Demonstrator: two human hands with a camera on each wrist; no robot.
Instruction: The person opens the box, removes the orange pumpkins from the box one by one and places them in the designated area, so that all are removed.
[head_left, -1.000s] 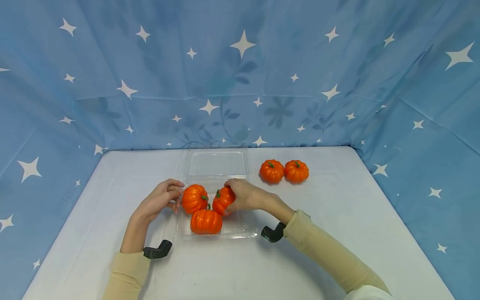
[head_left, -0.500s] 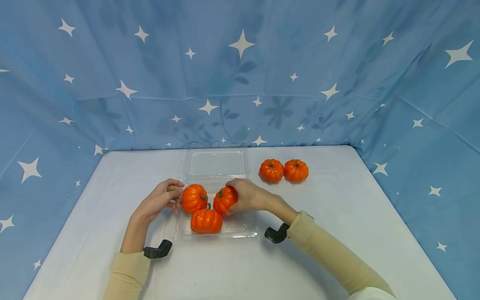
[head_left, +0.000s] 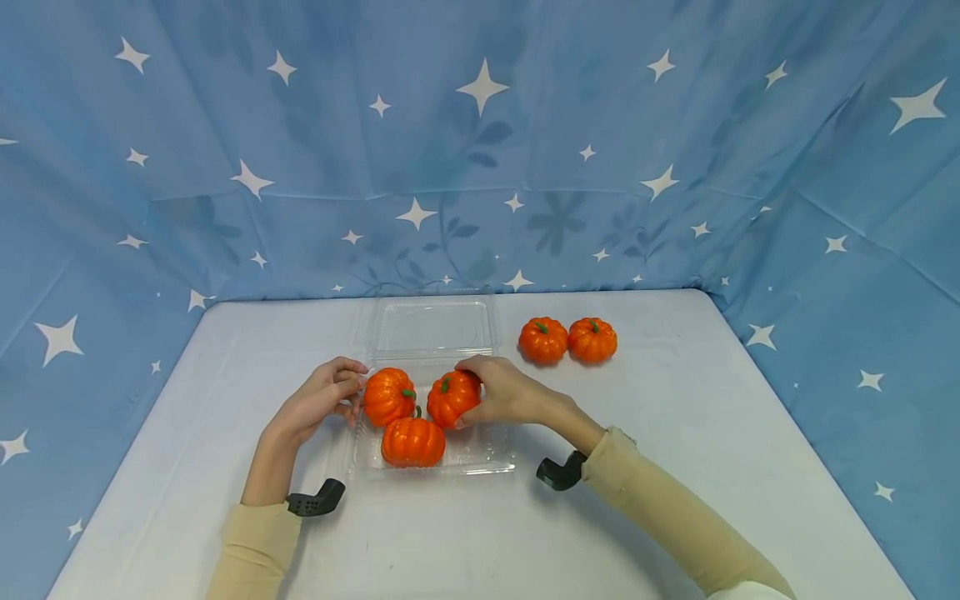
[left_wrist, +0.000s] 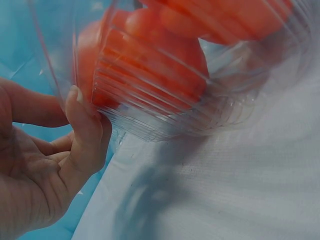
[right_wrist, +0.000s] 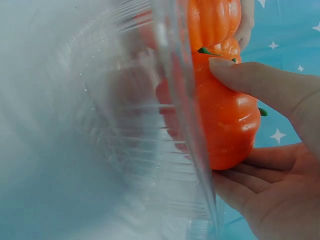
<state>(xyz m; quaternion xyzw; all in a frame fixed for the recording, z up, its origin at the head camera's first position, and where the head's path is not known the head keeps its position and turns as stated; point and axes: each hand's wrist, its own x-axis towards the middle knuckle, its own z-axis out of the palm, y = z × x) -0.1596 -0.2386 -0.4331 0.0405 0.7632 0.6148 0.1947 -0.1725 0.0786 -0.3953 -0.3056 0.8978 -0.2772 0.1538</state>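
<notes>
A clear plastic clamshell container (head_left: 483,457) lies opened on the white table, its lid folded back. Two small orange toy pumpkins sit inside: one at the left (head_left: 387,397), one at the front (head_left: 412,442). My right hand (head_left: 506,392) grips a third pumpkin (head_left: 452,402) over the right half of the base, thumb on the near side and fingers at its far side. In the right wrist view this pumpkin (right_wrist: 225,120) shows partly behind the clear rim. My left hand (left_wrist: 55,160) pinches the container's left edge between thumb and fingers.
Behind the base lies the clear lid (head_left: 435,327). Two more pumpkins, one nearer the lid (head_left: 543,341) and one beside it (head_left: 592,341), stand at the back right of the table (head_left: 645,417). A blue star-patterned curtain (head_left: 480,167) hangs behind.
My right hand has shifted slightly right with its pumpkin, which has turned so its stem points more upward. The left hand has stayed at the container's edge.
</notes>
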